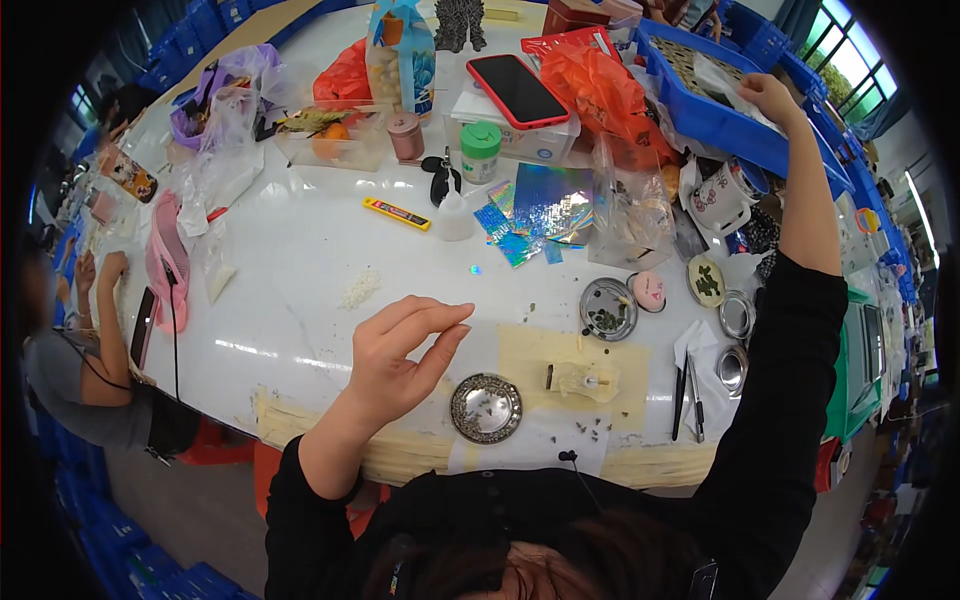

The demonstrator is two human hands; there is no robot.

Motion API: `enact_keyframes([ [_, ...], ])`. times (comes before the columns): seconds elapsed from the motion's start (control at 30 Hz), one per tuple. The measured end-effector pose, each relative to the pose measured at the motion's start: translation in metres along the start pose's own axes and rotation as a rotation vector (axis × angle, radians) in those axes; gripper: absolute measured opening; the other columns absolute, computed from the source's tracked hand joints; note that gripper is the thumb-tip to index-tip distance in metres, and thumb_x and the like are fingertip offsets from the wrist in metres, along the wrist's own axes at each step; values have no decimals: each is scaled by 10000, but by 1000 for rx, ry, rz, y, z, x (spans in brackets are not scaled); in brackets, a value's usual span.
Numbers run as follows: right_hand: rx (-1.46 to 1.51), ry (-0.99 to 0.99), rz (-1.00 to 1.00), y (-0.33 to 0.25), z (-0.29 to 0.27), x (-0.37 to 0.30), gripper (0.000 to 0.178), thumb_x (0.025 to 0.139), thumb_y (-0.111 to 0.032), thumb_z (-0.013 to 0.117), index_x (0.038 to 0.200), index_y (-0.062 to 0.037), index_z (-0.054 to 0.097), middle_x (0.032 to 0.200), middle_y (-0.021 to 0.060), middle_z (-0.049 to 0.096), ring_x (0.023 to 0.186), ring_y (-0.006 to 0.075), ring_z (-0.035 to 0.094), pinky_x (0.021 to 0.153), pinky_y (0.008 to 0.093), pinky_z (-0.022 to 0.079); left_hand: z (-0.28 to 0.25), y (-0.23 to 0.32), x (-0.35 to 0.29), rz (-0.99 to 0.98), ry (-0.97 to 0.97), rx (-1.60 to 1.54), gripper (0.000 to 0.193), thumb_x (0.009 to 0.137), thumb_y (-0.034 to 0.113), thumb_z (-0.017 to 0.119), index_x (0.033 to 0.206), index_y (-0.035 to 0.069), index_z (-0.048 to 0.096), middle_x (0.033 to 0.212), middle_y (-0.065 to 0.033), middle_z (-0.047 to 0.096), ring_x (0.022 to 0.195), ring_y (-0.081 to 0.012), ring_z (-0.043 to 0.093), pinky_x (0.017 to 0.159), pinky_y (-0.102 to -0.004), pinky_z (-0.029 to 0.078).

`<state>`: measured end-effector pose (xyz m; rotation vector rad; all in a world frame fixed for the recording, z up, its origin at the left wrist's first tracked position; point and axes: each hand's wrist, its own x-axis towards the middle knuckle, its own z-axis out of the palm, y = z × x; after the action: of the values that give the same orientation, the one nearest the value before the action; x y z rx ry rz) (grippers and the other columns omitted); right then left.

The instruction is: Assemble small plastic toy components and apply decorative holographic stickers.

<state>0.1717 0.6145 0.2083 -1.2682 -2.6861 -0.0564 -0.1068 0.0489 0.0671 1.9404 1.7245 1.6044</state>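
My left hand (400,355) hovers over the near middle of the table. Its thumb and forefinger curve toward each other with a small gap, and nothing shows between them. Just right of it sits a round metal dish (486,408) with small dark bits inside. My right arm stretches to the far right, where my right hand (768,98) has its fingers closed on a clear plastic bag (722,84) at the blue tray (690,112). A patterned tan layer lies in that tray, partly covered by the bag. Bag contents cannot be made out.
A second metal dish (608,322) holds dark green bits. Near it are a yellowish translucent block (585,381), tweezers (696,395) and shiny holographic sheets (553,203). A green-lidded jar (481,152) and a red-cased phone (518,91) stand farther back. Another person (85,370) sits at left.
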Motion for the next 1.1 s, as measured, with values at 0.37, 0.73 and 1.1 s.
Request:
enact_keyframes([
  [0.37,1353,491,-258,-123,-70,-50,189,938,-149,564,1050,-29,659,862,29,663,760,121,617,694,266,492,-4,-3,-8,-242,9,-305,276,866,-52,622,1140,-27,628,996,-133,667,899,-200,665,795,-294,545],
  [0.73,1615,-93,-272,-330,-33,-185,255,968,-213,541,1101,-16,634,976,46,675,856,140,640,768,293,507,5,14,16,-405,-6,-1070,821,906,305,660,1510,56,165,1459,-219,334,1365,-352,352,1109,-517,356],
  [1.1,1804,-347,-148,-355,30,-210,300,1004,-236,447,1128,-27,621,1045,50,679,909,135,648,804,300,518,-1,23,7,-489,222,-1051,267,888,28,669,1141,-5,589,955,-71,685,844,-139,680,725,-298,596],
])
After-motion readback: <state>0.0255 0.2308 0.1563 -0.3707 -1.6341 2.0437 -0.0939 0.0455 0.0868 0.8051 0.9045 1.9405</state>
